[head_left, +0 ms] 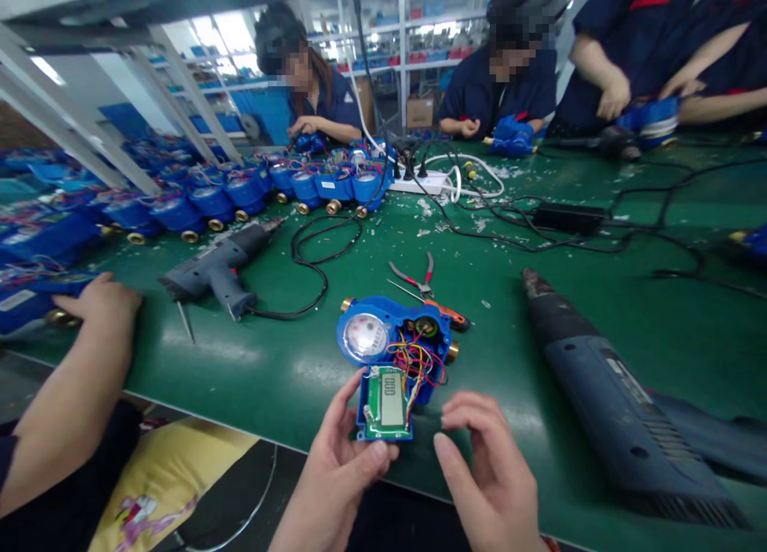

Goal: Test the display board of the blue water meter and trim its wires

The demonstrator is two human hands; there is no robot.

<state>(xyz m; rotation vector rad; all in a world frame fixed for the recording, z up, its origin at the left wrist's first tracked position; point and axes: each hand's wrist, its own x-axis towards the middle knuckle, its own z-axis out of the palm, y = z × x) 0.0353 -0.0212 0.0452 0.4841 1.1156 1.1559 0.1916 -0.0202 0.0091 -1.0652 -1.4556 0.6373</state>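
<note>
In the head view, my left hand [343, 464] grips the near edge of a small circuit board with an LCD display [392, 400], seated in a blue frame. Red, yellow, black and white wires [415, 359] run from it into the open blue water meter [392, 316], which lies on the table just beyond. The meter has a clear round dial [365, 338] and brass end fittings. To the right of the display, my right hand [488, 464] hovers with thumb and fingers apart, holding nothing. Behind the meter lie pliers [419, 280] and an orange-handled screwdriver [449, 314].
A large heat gun [623, 408] lies at right, another heat gun [219, 268] at left. Rows of blue meters [216, 200] line the back left. A power strip [423, 183] and cables cross the green table [269, 376]. A co-worker's arm [89, 352] reaches in from the left; others work opposite.
</note>
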